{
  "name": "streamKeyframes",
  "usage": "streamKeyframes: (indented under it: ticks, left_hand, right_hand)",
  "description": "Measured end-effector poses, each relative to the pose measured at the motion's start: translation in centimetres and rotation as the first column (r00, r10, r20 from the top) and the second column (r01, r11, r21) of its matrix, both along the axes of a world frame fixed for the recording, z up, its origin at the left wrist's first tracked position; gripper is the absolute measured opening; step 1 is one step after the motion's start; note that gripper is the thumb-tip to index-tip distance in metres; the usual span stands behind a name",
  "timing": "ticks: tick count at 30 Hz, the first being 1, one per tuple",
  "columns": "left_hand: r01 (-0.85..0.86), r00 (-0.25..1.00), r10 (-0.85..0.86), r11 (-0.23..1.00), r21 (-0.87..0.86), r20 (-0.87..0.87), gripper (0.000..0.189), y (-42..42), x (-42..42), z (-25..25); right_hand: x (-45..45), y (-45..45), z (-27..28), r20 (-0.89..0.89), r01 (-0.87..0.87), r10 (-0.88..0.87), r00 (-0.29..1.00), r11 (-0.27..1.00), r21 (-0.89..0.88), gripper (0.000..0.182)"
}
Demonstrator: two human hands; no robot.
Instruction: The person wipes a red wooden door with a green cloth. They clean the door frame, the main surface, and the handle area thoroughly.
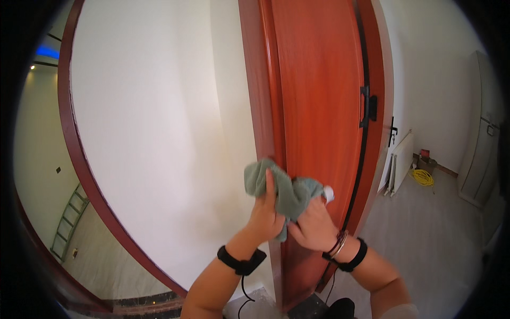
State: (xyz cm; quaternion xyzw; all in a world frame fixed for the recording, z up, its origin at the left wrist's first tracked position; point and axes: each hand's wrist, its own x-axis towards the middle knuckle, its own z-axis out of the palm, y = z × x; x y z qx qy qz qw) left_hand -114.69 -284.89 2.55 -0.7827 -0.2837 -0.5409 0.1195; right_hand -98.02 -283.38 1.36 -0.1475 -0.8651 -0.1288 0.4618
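Observation:
My left hand (266, 218) grips a grey-green cloth (293, 197), with the index finger stretched up along it. On the other side of the bunched cloth, my right hand (316, 225) has hold of it too. A small white end of some object (329, 194) shows beside the right hand; the rest is hidden, and I cannot tell what it is. Both hands are in front of the reddish-brown wooden door frame (318, 119). The cloth's upper left part overlaps the frame's edge and the white wall (159, 139); whether it touches them is unclear.
A black metal fitting (372, 107) sits on the frame's right side. Beyond the door stand a white radiator (400, 163), a coiled yellow cable (422, 177) on the floor and a tall cabinet (474, 127). Through the left opening, a ladder (68, 223) leans against a wall.

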Motion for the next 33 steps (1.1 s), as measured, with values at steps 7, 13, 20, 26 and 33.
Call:
streamKeyframes:
  ticks: [7, 13, 20, 26, 33]
  left_hand:
    - [0.220, 0.972, -0.228, 0.968, 0.123, 0.055, 0.078, 2.9, -0.2, 16.4]
    - [0.344, 0.938, -0.345, 0.923, 0.170, -0.025, 0.070, 2.0, 0.0, 27.7]
    - [0.355, 0.929, -0.363, 0.930, 0.099, 0.077, 0.063, 2.9, -0.3, 25.3]
    - [0.307, 0.888, -0.373, 0.916, 0.258, 0.268, 0.056, 1.5, 3.0, 16.3]
    - [0.083, 0.995, -0.088, 0.993, 0.089, 0.053, 0.071, 1.4, 1.1, 3.9]
  right_hand:
    - [0.7, 0.6, 16.6, 0.004, -0.052, 0.053, 0.999, 0.969, 0.240, 0.035]
    - [-0.2, 2.0, 27.6, -0.169, 0.087, -0.031, 0.985, 0.936, 0.340, 0.053]
    - [-2.3, 3.9, 23.7, -0.330, 0.115, 0.021, 0.944, 0.915, 0.388, 0.051]
    - [-2.6, 2.5, 14.8, -0.344, 0.049, 0.072, 0.936, 0.943, 0.329, 0.047]
    - [-2.5, -0.3, 2.3, -0.374, 0.079, -0.051, 0.926, 0.995, 0.058, 0.047]
